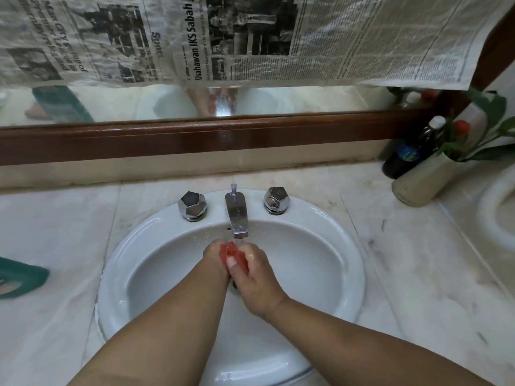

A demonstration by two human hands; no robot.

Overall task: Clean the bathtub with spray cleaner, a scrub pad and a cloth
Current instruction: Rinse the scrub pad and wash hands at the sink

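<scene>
Head view shows me both grips clamped together on a wet red scrub pad [233, 256], left hand [216, 253] and right hand [257, 277], under the chrome faucet spout [237, 215] over the white oval sink [334, 260].

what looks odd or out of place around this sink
Newspaper sheets hang over the mirror, hiding all but its bottom strip. Otherwise normal: both hands hold a red pad under the tap.

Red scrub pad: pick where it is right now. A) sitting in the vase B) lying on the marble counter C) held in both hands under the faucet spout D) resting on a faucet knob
C: the red scrub pad sits between the left hand and right hand, just below the faucet spout, over the sink.
</scene>
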